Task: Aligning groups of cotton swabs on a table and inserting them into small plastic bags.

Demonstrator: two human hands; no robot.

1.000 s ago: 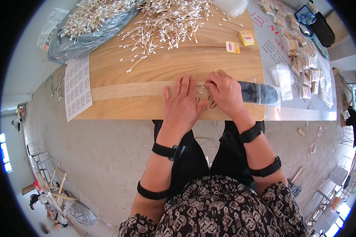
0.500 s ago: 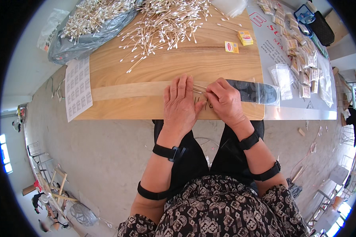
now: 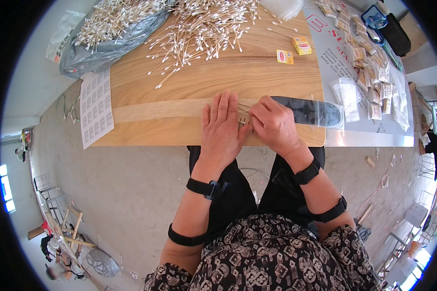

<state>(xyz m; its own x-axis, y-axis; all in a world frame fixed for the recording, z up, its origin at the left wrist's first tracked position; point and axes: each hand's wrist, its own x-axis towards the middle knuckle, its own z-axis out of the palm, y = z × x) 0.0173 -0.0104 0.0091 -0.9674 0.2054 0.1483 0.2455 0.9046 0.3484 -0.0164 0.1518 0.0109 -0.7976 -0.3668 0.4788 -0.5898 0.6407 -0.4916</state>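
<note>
My left hand (image 3: pixel 222 128) lies flat, palm down, on the near edge of the wooden table (image 3: pixel 189 82), its fingers over a small bundle of cotton swabs (image 3: pixel 243 118). Right beside it, my right hand (image 3: pixel 275 124) is curled around the same bundle, and the two hands touch. The swabs peek out between them; most of the bundle is hidden. A clear plastic sleeve with a dark inside (image 3: pixel 310 110) lies just right of my right hand, touching it.
A big loose pile of cotton swabs (image 3: pixel 204 24) covers the far table. More swabs sit in a grey plastic bag (image 3: pixel 107 29) at far left. A sheet of labels (image 3: pixel 96 109) hangs at the left edge. Small yellow packets (image 3: pixel 301 46) and several filled sachets (image 3: pixel 371 72) lie right.
My right hand has slid left and closed against my left hand over the swab bundle. My left hand has stayed almost in place.
</note>
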